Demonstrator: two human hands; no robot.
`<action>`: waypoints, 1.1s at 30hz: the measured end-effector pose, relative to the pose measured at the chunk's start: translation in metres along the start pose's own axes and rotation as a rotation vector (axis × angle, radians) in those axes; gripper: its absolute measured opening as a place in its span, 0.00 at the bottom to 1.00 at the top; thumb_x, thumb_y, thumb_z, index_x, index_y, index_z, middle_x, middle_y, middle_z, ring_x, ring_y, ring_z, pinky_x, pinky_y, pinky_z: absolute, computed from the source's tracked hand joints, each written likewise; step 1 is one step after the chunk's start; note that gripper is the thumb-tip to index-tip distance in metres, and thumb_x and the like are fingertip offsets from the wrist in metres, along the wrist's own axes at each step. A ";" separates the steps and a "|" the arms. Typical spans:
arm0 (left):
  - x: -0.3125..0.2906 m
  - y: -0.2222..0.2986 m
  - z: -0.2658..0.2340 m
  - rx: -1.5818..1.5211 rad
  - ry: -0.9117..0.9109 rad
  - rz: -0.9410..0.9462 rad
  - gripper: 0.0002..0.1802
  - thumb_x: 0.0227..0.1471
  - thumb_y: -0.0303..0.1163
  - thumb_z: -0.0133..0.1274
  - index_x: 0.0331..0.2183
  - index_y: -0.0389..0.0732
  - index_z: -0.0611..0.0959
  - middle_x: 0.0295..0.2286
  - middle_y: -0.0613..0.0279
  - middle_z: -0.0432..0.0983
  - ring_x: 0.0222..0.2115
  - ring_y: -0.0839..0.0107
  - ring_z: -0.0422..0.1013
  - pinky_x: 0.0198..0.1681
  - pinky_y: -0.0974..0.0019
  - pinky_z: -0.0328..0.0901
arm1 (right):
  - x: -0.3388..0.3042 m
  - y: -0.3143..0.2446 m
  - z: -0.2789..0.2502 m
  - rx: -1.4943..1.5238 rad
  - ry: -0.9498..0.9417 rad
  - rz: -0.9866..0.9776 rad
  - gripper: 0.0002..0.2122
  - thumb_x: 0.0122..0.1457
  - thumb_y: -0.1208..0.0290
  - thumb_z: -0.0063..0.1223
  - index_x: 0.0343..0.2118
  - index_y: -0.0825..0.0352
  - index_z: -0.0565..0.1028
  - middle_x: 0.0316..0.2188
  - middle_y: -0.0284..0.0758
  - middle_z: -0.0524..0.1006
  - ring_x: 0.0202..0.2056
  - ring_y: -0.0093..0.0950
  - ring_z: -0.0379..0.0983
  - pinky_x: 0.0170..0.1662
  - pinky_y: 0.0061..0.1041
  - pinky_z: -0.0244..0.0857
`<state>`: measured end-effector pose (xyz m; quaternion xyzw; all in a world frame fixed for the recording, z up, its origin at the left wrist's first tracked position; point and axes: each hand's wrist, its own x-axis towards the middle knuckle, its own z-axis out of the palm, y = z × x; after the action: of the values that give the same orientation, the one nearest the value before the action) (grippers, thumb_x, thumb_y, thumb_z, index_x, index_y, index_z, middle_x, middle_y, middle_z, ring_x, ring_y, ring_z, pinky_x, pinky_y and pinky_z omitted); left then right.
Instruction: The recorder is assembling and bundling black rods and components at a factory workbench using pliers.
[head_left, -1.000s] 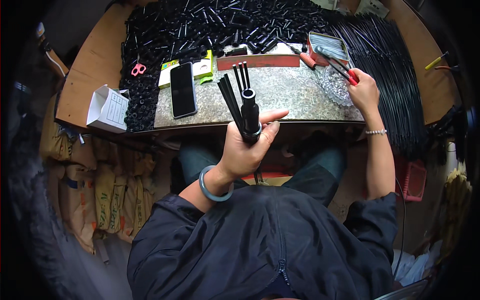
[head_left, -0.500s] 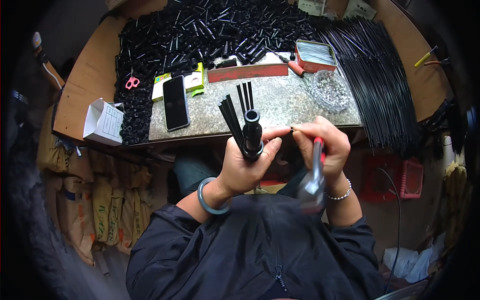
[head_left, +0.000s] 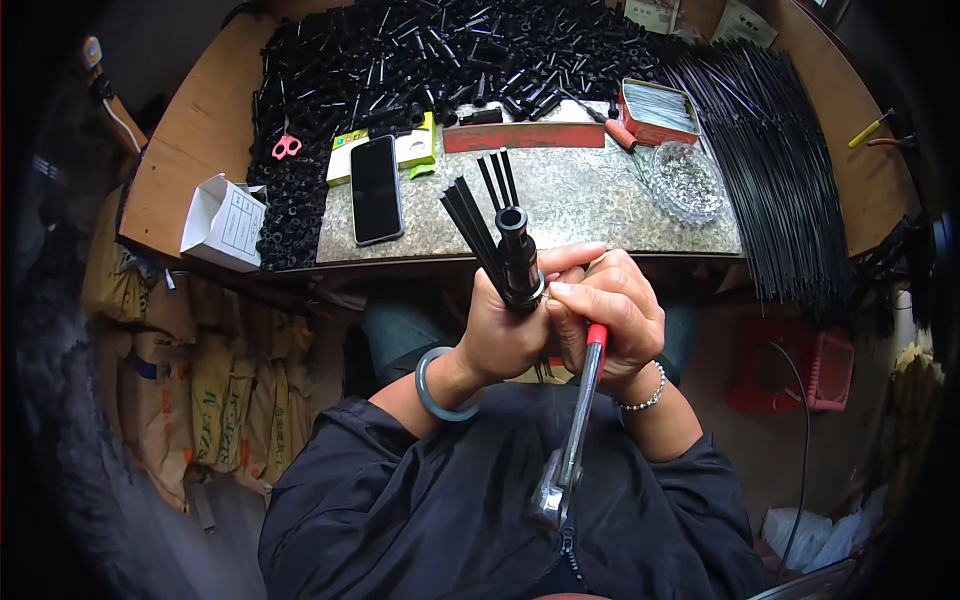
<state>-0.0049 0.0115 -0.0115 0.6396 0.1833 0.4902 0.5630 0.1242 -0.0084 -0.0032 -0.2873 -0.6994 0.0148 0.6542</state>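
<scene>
In front of my chest, my left hand is closed round a black tube with a collar at its base. Several thin black rods fan upward beside the tube, inside the same grip. My right hand is closed on a pair of red-handled pliers, whose metal head hangs down toward my jacket. Its thumb and fingertips meet close beside the collar, touching the left fingers. Whatever small piece lies between those fingertips is hidden.
Black tubular parts heap across the table's far side; long black rods lie at right. On the worktop are a phone, a red bar, a clear dish of small metal pieces, a red tin and a white box.
My right hand has moved left, up against the left hand at the tube's collar. The pliers have swung so their head points down and left. The view has shifted slightly.
</scene>
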 end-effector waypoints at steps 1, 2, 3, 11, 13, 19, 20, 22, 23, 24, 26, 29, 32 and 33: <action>0.000 0.000 0.000 -0.015 0.000 0.014 0.21 0.53 0.23 0.47 0.49 0.25 0.72 0.21 0.69 0.68 0.22 0.84 0.62 0.25 0.77 0.57 | 0.000 0.000 0.001 -0.013 -0.007 -0.007 0.12 0.42 0.74 0.64 0.32 0.66 0.77 0.18 0.29 0.72 0.20 0.25 0.68 0.25 0.22 0.59; -0.001 0.000 -0.001 -0.030 0.001 0.029 0.21 0.53 0.23 0.47 0.49 0.25 0.72 0.21 0.69 0.68 0.21 0.84 0.62 0.25 0.77 0.57 | 0.000 0.000 0.002 -0.011 -0.009 -0.007 0.12 0.42 0.74 0.64 0.32 0.66 0.77 0.18 0.29 0.72 0.20 0.25 0.68 0.25 0.22 0.59; -0.001 0.000 -0.002 -0.031 0.002 0.029 0.21 0.53 0.23 0.47 0.49 0.25 0.72 0.21 0.69 0.68 0.21 0.84 0.62 0.25 0.77 0.57 | 0.001 0.000 0.003 -0.009 -0.007 -0.006 0.11 0.43 0.74 0.64 0.32 0.66 0.77 0.18 0.29 0.71 0.20 0.25 0.68 0.25 0.23 0.59; -0.002 -0.004 -0.003 -0.037 0.029 -0.017 0.26 0.56 0.36 0.52 0.49 0.26 0.72 0.20 0.71 0.67 0.21 0.85 0.61 0.25 0.77 0.56 | 0.001 0.001 0.005 -0.012 -0.013 0.009 0.11 0.43 0.73 0.64 0.31 0.66 0.77 0.18 0.29 0.71 0.20 0.25 0.68 0.25 0.23 0.59; -0.002 -0.005 -0.004 -0.050 0.025 -0.002 0.27 0.55 0.37 0.53 0.49 0.26 0.72 0.21 0.71 0.67 0.21 0.85 0.61 0.25 0.77 0.56 | 0.002 0.003 0.007 0.011 0.003 -0.001 0.11 0.44 0.73 0.64 0.31 0.67 0.77 0.18 0.29 0.71 0.20 0.25 0.68 0.25 0.23 0.59; 0.000 -0.006 -0.002 -0.039 0.021 0.027 0.27 0.55 0.38 0.53 0.49 0.26 0.72 0.21 0.71 0.68 0.21 0.85 0.61 0.25 0.77 0.56 | 0.000 0.003 0.006 0.014 0.001 0.014 0.11 0.44 0.73 0.64 0.32 0.66 0.77 0.18 0.29 0.71 0.20 0.26 0.68 0.26 0.24 0.59; 0.000 -0.007 -0.002 -0.052 0.022 0.013 0.26 0.55 0.37 0.53 0.49 0.26 0.72 0.20 0.72 0.67 0.22 0.85 0.61 0.25 0.77 0.56 | 0.001 0.003 0.006 0.015 0.001 0.012 0.11 0.44 0.73 0.64 0.32 0.66 0.77 0.18 0.29 0.71 0.20 0.26 0.68 0.26 0.24 0.59; 0.001 -0.004 -0.002 -0.041 0.016 0.014 0.26 0.55 0.37 0.53 0.49 0.26 0.72 0.20 0.72 0.67 0.22 0.85 0.61 0.25 0.77 0.56 | 0.000 0.004 0.004 -0.005 -0.009 -0.002 0.11 0.45 0.72 0.63 0.32 0.66 0.77 0.18 0.29 0.71 0.20 0.26 0.68 0.26 0.24 0.59; 0.002 -0.003 -0.002 -0.030 0.011 0.015 0.26 0.55 0.37 0.53 0.49 0.27 0.72 0.20 0.72 0.67 0.22 0.85 0.60 0.25 0.77 0.56 | -0.001 0.004 0.005 -0.006 -0.009 -0.002 0.11 0.45 0.72 0.63 0.32 0.66 0.77 0.18 0.29 0.71 0.20 0.26 0.68 0.26 0.24 0.59; 0.001 -0.002 -0.001 -0.030 0.011 0.014 0.26 0.55 0.37 0.53 0.49 0.27 0.72 0.20 0.72 0.67 0.22 0.85 0.60 0.25 0.77 0.56 | -0.002 0.004 0.006 0.010 0.008 -0.005 0.11 0.44 0.73 0.64 0.32 0.66 0.77 0.18 0.29 0.71 0.20 0.26 0.68 0.26 0.24 0.59; 0.000 -0.002 -0.001 -0.021 0.017 -0.015 0.24 0.55 0.34 0.53 0.49 0.27 0.72 0.20 0.72 0.67 0.22 0.85 0.61 0.25 0.77 0.56 | -0.004 0.003 0.006 0.026 0.025 -0.007 0.11 0.44 0.73 0.64 0.32 0.66 0.77 0.18 0.29 0.71 0.20 0.25 0.68 0.26 0.24 0.59; -0.001 -0.004 -0.002 -0.024 0.004 -0.001 0.23 0.55 0.30 0.51 0.50 0.26 0.72 0.20 0.71 0.68 0.22 0.85 0.61 0.25 0.77 0.56 | -0.002 0.003 0.006 0.024 0.033 -0.003 0.12 0.44 0.73 0.64 0.33 0.66 0.77 0.18 0.29 0.71 0.20 0.25 0.68 0.26 0.24 0.58; -0.001 -0.003 -0.003 -0.041 -0.004 -0.009 0.24 0.55 0.30 0.51 0.50 0.26 0.71 0.21 0.71 0.68 0.22 0.85 0.62 0.25 0.77 0.57 | 0.001 0.003 0.003 -0.008 -0.019 -0.003 0.11 0.43 0.73 0.64 0.32 0.66 0.77 0.18 0.29 0.71 0.20 0.25 0.68 0.26 0.23 0.58; -0.002 -0.002 -0.004 -0.044 -0.009 -0.034 0.24 0.55 0.31 0.52 0.50 0.26 0.71 0.21 0.71 0.69 0.22 0.84 0.63 0.25 0.77 0.57 | 0.002 0.002 0.003 -0.010 -0.040 0.000 0.10 0.44 0.73 0.64 0.31 0.66 0.77 0.18 0.29 0.71 0.20 0.26 0.68 0.26 0.23 0.58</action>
<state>-0.0083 0.0127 -0.0148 0.6262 0.1808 0.4817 0.5858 0.1225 -0.0051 -0.0029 -0.2902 -0.7125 0.0170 0.6386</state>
